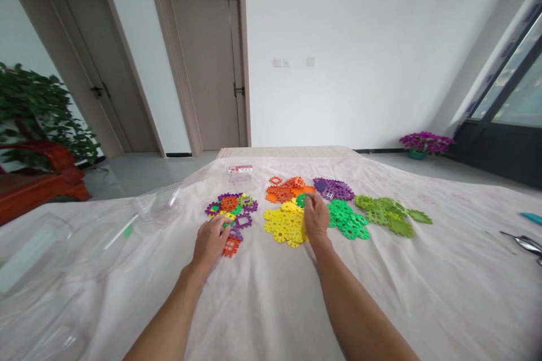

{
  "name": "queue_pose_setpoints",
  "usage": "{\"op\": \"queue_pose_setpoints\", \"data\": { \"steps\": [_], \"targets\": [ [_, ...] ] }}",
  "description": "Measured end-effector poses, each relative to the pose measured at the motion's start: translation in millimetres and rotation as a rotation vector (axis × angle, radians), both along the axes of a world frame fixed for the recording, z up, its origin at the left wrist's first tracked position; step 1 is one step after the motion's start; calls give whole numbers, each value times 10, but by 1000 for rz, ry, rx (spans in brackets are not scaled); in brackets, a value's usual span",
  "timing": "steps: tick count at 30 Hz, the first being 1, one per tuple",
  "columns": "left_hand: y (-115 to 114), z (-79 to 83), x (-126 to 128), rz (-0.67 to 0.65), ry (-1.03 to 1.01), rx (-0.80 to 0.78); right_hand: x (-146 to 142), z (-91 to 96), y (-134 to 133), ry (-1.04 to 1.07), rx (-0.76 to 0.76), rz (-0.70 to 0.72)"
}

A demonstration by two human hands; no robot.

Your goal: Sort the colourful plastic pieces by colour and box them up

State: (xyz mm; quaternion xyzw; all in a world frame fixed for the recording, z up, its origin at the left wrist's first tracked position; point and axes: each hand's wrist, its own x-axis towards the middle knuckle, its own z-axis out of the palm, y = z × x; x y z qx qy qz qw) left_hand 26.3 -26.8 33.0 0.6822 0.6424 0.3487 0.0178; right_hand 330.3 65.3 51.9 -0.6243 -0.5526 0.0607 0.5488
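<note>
My left hand (210,241) is at the near left side of a mixed pile of coloured plastic building pieces (229,203), its fingers curled down among them. A bit of green shows by its fingertips; what they pinch, if anything, is hidden. My right hand (317,215) is closed, with a green snowflake-shaped building piece (301,200) pinched at its fingertips. That hand hovers between yellow snowflake pieces (283,224) and a heap of green snowflake pieces (349,220). Behind it lie orange pieces (285,189) and purple pieces (339,188).
Light green pieces (387,213) spread to the right on the cloth-covered table (271,304). Clear plastic containers (38,254) stand at the left, and a clear packet with a red-and-white label (240,170) lies at the back. Scissors (527,243) rest by the right edge.
</note>
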Motion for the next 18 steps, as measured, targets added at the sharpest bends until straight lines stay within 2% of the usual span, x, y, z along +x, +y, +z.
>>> {"op": "queue_pose_setpoints", "data": {
  "steps": [4, 7, 13, 18],
  "targets": [
    [-11, 12, 4, -2, 15, -10, 146, -20, 39, -19, 81, -98],
    [-12, 12, 5, -6, 21, -11, 79, -3, 15, -58, 152, -76],
    [20, -36, -12, 1, 47, -5, -330, 21, -166, -122, 180, 248],
    [28, -60, -22, -15, 51, -8, -641, 12, -360, -283, 85, 520]
  ]
}}
